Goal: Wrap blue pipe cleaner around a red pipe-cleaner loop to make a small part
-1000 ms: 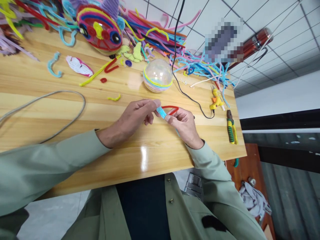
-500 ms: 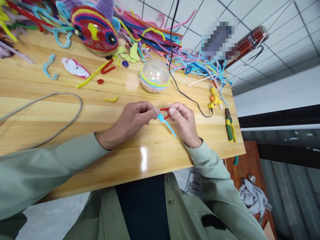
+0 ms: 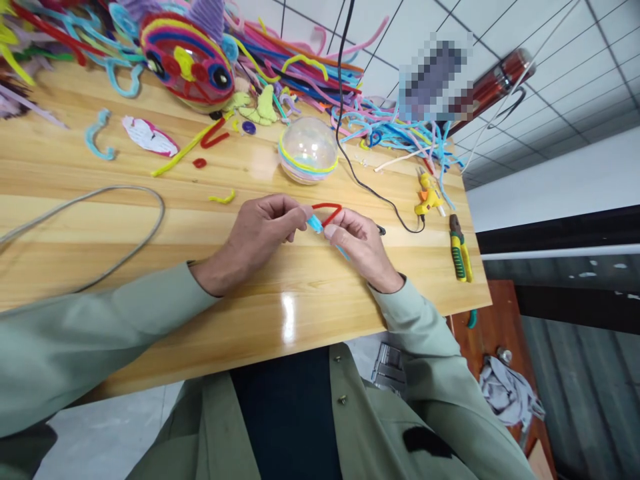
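My right grip [image 3: 363, 247] has shifted back to the blue piece's [image 3: 315, 224] lower end, freeing the bent red stem's [image 3: 330, 206] corner, while my left grip [image 3: 265, 223] pinches the upper end (the clear ball [image 3: 309, 150] sits beyond).

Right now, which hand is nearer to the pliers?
The right hand, to the left of the pliers and not touching them. The left hand is farther away, left of the right hand.
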`<action>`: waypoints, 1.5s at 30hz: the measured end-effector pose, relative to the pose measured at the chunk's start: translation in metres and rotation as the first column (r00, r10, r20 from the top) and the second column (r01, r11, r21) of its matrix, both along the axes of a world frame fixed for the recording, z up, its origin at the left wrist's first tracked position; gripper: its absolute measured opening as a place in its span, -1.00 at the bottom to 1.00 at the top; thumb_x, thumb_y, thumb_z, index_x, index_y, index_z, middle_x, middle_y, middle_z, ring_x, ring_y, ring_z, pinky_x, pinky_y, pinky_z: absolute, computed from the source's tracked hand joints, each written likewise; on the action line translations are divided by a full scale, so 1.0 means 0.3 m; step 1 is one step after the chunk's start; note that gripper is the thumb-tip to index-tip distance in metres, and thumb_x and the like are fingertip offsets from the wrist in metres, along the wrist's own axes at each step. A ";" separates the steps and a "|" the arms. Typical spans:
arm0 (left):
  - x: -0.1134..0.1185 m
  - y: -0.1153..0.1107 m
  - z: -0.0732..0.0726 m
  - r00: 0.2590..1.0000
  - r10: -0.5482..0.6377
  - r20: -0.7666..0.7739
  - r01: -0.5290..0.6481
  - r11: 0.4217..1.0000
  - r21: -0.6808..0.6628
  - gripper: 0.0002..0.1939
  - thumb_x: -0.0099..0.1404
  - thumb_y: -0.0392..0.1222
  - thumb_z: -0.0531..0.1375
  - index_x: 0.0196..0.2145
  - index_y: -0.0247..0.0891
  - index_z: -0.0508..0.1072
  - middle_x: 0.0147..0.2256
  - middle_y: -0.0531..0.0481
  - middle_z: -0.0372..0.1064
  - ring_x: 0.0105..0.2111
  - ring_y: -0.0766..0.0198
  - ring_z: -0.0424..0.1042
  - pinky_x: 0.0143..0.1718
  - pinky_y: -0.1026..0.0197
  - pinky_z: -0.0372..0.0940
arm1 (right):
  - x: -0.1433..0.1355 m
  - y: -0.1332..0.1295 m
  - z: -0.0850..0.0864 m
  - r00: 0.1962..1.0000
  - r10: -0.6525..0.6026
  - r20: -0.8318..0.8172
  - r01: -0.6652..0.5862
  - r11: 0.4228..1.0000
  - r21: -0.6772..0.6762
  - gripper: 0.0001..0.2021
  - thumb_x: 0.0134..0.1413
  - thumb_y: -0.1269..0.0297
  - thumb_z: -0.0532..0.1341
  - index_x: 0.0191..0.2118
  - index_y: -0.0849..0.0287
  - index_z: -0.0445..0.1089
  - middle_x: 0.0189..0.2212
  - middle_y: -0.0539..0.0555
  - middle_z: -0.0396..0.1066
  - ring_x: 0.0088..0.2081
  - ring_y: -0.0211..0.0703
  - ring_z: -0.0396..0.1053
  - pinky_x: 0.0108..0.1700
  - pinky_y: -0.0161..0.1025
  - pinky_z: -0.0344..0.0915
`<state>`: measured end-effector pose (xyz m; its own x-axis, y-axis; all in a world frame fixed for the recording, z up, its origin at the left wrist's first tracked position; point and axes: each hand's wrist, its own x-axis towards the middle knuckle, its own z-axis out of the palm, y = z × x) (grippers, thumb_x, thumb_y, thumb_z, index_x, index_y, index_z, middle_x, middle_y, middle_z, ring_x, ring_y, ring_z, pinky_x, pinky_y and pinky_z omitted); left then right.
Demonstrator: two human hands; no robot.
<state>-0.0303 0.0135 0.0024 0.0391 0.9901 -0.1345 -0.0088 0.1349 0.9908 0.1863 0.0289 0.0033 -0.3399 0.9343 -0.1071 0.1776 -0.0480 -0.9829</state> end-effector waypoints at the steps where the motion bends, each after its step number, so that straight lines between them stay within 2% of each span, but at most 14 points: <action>1: 0.000 0.001 -0.001 1.000 0.002 0.005 -0.002 1.000 -0.001 -0.72 0.33 -0.02 0.40 -0.50 -0.15 0.58 -0.54 0.05 0.39 -0.46 0.24 0.33 -0.36 0.17 0.29 | -0.001 -0.001 0.001 1.000 -0.003 0.011 0.003 1.000 0.003 -0.52 0.14 -0.22 0.59 -0.34 0.08 0.52 -0.44 -0.07 0.41 -0.38 -0.25 0.23 -0.29 -0.23 0.23; 6: 0.008 -0.002 -0.012 0.994 -0.051 0.100 0.051 0.999 0.000 -0.67 0.31 0.12 0.46 -0.42 -0.15 0.60 -0.50 0.06 0.41 -0.45 0.26 0.32 -0.36 0.19 0.31 | -0.003 -0.002 -0.010 0.996 -0.079 0.051 0.077 0.997 0.032 -0.67 0.19 0.01 0.52 -0.40 0.08 0.49 -0.49 -0.08 0.38 -0.42 -0.26 0.17 -0.34 -0.24 0.15; 10: 0.023 -0.007 -0.026 0.980 -0.135 0.148 0.135 0.991 0.011 -0.58 0.16 0.17 0.57 -0.37 -0.18 0.58 -0.44 0.08 0.44 -0.43 0.30 0.32 -0.38 0.22 0.30 | -0.009 -0.005 -0.015 0.996 -0.089 0.028 0.087 0.995 0.056 -0.72 0.18 0.07 0.47 -0.42 0.08 0.48 -0.52 -0.09 0.37 -0.43 -0.27 0.17 -0.34 -0.24 0.16; 13: 0.034 -0.013 -0.032 0.973 -0.159 0.165 0.159 0.987 0.016 -0.55 0.15 0.20 0.58 -0.39 -0.19 0.57 -0.44 0.08 0.44 -0.43 0.30 0.32 -0.37 0.22 0.31 | -0.019 -0.011 -0.017 0.994 -0.105 -0.005 0.105 0.993 0.061 -0.74 0.16 0.10 0.46 -0.44 0.08 0.48 -0.52 -0.09 0.37 -0.43 -0.27 0.17 -0.34 -0.24 0.17; 19: 0.039 -0.025 -0.033 0.979 -0.124 0.164 0.124 0.992 0.010 -0.63 0.18 0.18 0.52 -0.38 -0.17 0.64 -0.47 0.07 0.45 -0.41 0.26 0.33 -0.36 0.20 0.30 | -0.030 -0.022 -0.034 0.992 -0.129 0.010 0.128 0.990 0.062 -0.70 0.17 0.02 0.47 -0.42 0.08 0.50 -0.50 -0.08 0.40 -0.42 -0.26 0.17 -0.32 -0.23 0.17; 25: 0.030 -0.027 -0.040 0.987 -0.112 0.113 0.109 0.994 0.030 -0.66 0.27 0.10 0.43 -0.47 -0.16 0.52 -0.52 0.10 0.34 -0.45 0.26 0.28 -0.35 0.16 0.26 | -0.018 -0.014 -0.029 0.996 -0.087 0.032 0.085 0.994 0.064 -0.60 0.14 -0.16 0.54 -0.34 0.07 0.56 -0.41 -0.04 0.50 -0.35 -0.20 0.30 -0.25 -0.20 0.30; 29: 0.031 -0.027 -0.049 0.987 -0.142 0.070 0.142 0.990 0.016 -0.63 0.28 0.10 0.42 -0.49 -0.16 0.45 -0.52 0.11 0.31 -0.46 0.28 0.24 -0.36 0.17 0.23 | 0.002 -0.002 -0.016 0.992 -0.125 0.025 0.121 0.987 0.106 -0.59 0.21 -0.22 0.53 -0.20 0.05 0.62 -0.29 0.01 0.59 -0.27 -0.15 0.41 -0.13 -0.15 0.40; 34: 0.037 -0.031 -0.063 0.980 -0.200 0.007 0.199 0.980 0.021 -0.62 0.28 0.09 0.39 -0.50 -0.17 0.41 -0.51 0.12 0.29 -0.46 0.30 0.20 -0.37 0.18 0.13 | 0.002 0.008 0.005 0.996 -0.086 0.026 0.081 0.986 0.144 -0.54 0.22 -0.28 0.52 -0.21 0.05 0.65 -0.27 0.03 0.63 -0.22 -0.11 0.50 -0.10 -0.13 0.45; 37: 0.042 -0.034 -0.064 0.971 -0.238 -0.010 0.238 0.970 0.040 -0.63 0.29 0.07 0.37 -0.52 -0.16 0.41 -0.51 0.12 0.27 -0.45 0.29 0.20 -0.35 0.17 0.13 | -0.006 0.008 0.014 0.997 -0.045 0.061 0.037 0.991 0.131 -0.52 0.20 -0.30 0.54 -0.25 0.07 0.63 -0.30 0.02 0.63 -0.27 -0.14 0.47 -0.15 -0.15 0.43; 41: 0.043 -0.040 -0.052 0.960 -0.279 -0.007 0.279 0.959 0.051 -0.67 0.29 0.06 0.38 -0.49 -0.17 0.49 -0.49 0.09 0.35 -0.43 0.27 0.25 -0.33 0.17 0.19 | -0.010 0.007 0.007 0.997 -0.014 0.077 0.005 0.993 0.122 -0.52 0.16 -0.24 0.59 -0.33 0.10 0.59 -0.40 -0.03 0.56 -0.35 -0.22 0.38 -0.24 -0.21 0.31; 45: 0.036 -0.044 -0.043 0.965 -0.258 0.049 0.256 0.966 0.037 -0.66 0.38 0.09 0.31 -0.43 -0.19 0.59 -0.52 0.07 0.35 -0.45 0.25 0.30 -0.36 0.18 0.22 | -0.009 0.006 -0.004 0.999 -0.021 0.039 0.017 0.995 0.099 -0.51 0.17 -0.25 0.58 -0.35 0.10 0.56 -0.44 -0.05 0.55 -0.38 -0.23 0.37 -0.27 -0.22 0.32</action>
<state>-0.0194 0.0003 -0.0104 0.2989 0.9495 -0.0958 -0.0303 0.1098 0.9935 0.1837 0.0309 0.0022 -0.3193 0.9473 -0.0273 0.2171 0.0451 -0.9751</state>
